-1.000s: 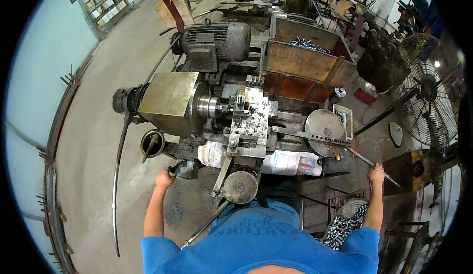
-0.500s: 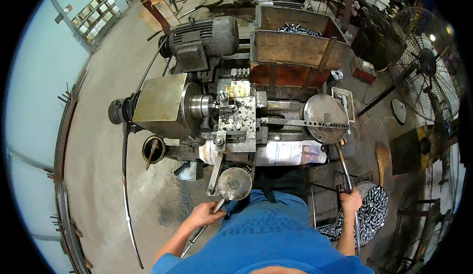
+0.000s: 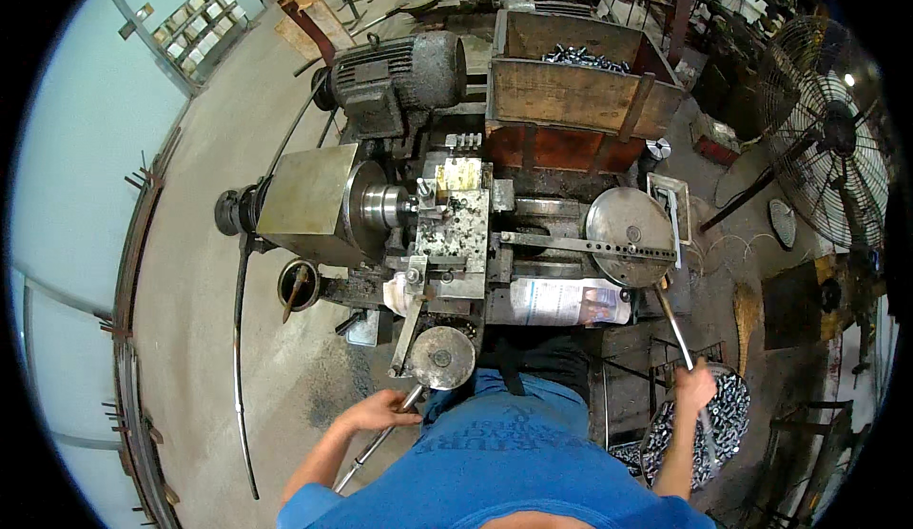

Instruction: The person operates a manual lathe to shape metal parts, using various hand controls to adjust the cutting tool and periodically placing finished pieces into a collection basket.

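A small lathe stands before me, its spindle chuck (image 3: 383, 208) facing a tool slide (image 3: 453, 230) speckled with dark chips. My left hand (image 3: 385, 410) is closed around a metal lever (image 3: 359, 460) that slants down from a small round disc (image 3: 442, 358) at the slide's near side. On the right, my right hand (image 3: 695, 387) grips a longer lever (image 3: 673, 327) below a large round disc (image 3: 629, 234). A flat bar with a row of holes (image 3: 590, 245) links that disc to the lathe bed. The palm sides of both hands are hidden.
Behind the lathe sit a motor (image 3: 404, 77) and a wooden box (image 3: 561, 92) holding small metal parts. A basket of shiny parts (image 3: 723, 424) lies by my right forearm. A fan (image 3: 827, 134) stands at right, a pot with a brush (image 3: 299, 285) at left.
The tool slide and small disc have shifted slightly left toward the spindle, with my left hand and its lever. My right hand has swung its lever a little to the right.
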